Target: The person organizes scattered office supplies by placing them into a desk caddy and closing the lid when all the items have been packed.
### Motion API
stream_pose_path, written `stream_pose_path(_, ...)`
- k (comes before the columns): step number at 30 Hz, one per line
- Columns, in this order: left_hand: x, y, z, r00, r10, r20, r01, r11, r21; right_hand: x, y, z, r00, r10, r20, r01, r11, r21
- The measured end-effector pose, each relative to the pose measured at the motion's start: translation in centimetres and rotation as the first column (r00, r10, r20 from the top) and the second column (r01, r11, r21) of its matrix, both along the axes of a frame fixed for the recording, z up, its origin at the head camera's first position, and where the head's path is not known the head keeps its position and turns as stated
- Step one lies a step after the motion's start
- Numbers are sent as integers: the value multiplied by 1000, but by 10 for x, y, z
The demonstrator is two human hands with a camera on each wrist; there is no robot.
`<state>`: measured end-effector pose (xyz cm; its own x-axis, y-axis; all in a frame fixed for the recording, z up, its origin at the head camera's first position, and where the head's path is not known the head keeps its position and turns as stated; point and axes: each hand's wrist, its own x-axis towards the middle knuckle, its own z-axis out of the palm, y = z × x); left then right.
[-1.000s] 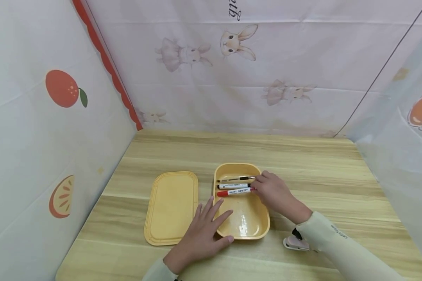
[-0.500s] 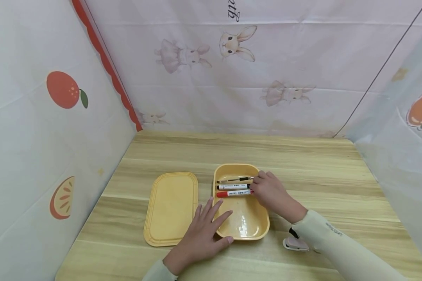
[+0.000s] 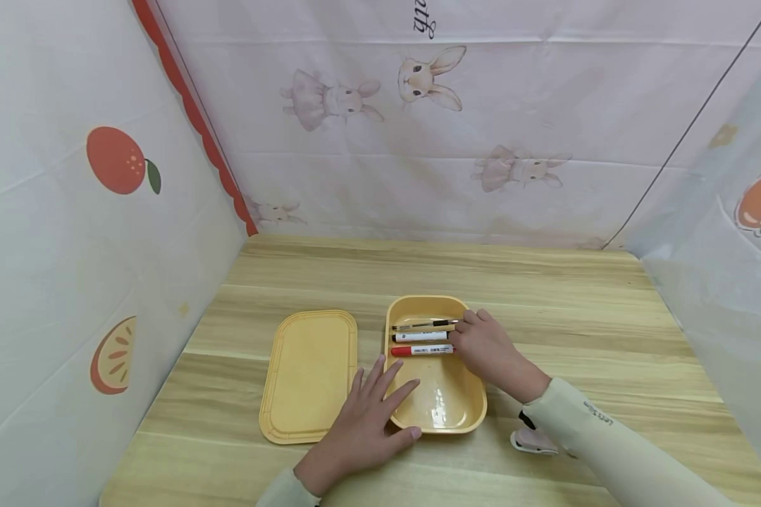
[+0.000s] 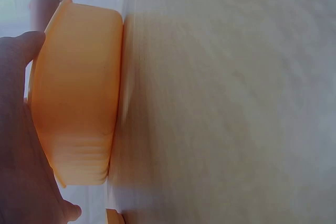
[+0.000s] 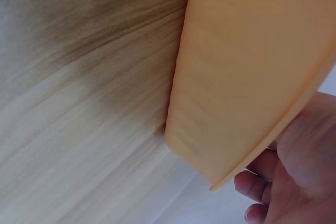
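A yellow plastic box (image 3: 444, 401) stands on the table, with three writing tools lying side by side at its far end. They are a thin clear pen with a black grip (image 3: 421, 325), a white marker with black ends (image 3: 421, 337) and a red-capped white marker (image 3: 421, 350). My right hand (image 3: 490, 354) reaches over the box's right rim, bent fingers at the markers' right ends; its fingertips are hidden in the head view. Fingers spread, my left hand (image 3: 364, 426) rests at the box's left front corner, and its thumb touches the rim (image 4: 35, 69) in the left wrist view.
A yellow lid (image 3: 311, 377) lies flat left of the box, close to my left hand. Near my right sleeve is a small pale stapler-like object (image 3: 533, 441), partly covered. Printed cloth walls (image 3: 368, 183) enclose the wooden table (image 3: 545, 282).
The red-capped marker has gone from slightly slanted to nearly level across the box. My right hand has shifted slightly left. My left hand, the box and the lid have stayed put.
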<state>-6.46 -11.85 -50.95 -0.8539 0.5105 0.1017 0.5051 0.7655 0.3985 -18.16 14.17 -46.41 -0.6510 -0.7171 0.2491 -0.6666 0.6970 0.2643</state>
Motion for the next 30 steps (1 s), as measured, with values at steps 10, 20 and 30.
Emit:
stream_pose_path(10, 1, 0, 0, 1000, 0, 6, 0, 1000, -2, 0, 0, -4, 1000, -10, 18, 10, 1000, -20)
stream_pose_path(20, 1, 0, 0, 1000, 3, 8, -3, 1000, 2, 3, 1, -3, 1000, 10, 0, -10, 998, -62)
stream_pose_path(30, 2, 0, 0, 1000, 1, 19, -1, 1000, -1, 12, 6, 4, 999, 35, 26, -31, 988, -152)
